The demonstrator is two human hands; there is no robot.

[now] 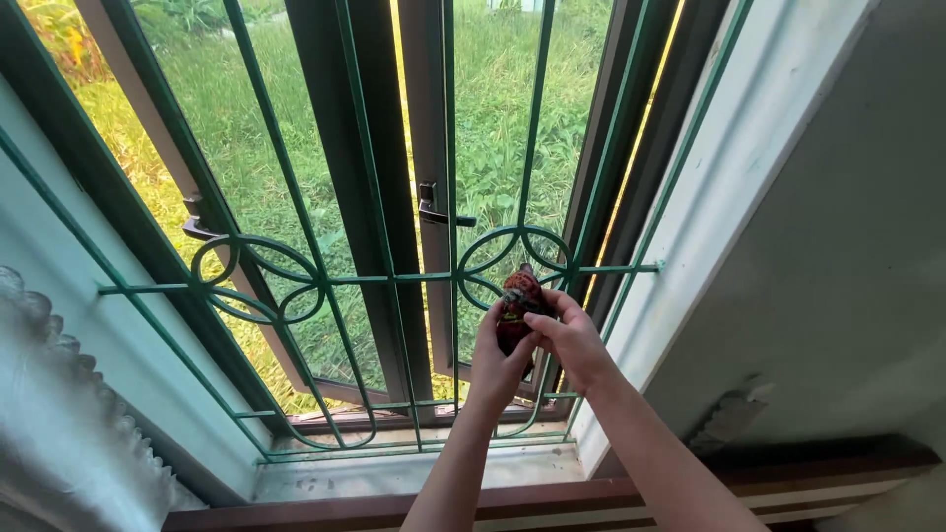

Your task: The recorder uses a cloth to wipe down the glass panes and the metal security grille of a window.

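Together, both hands (pixel 537 345) around red packet (pixel 516 303).

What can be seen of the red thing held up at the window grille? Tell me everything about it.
The small red object looks like crumpled, glossy wrapping or cloth, mottled red with dark and pale specks; its exact kind cannot be told. It stands roughly upright, pinched between the left hand below and the right hand beside it, close to the ring ornament of the green metal grille.

A home: barred window (pixel 394 276), lace curtain (pixel 59 414), grass outside.
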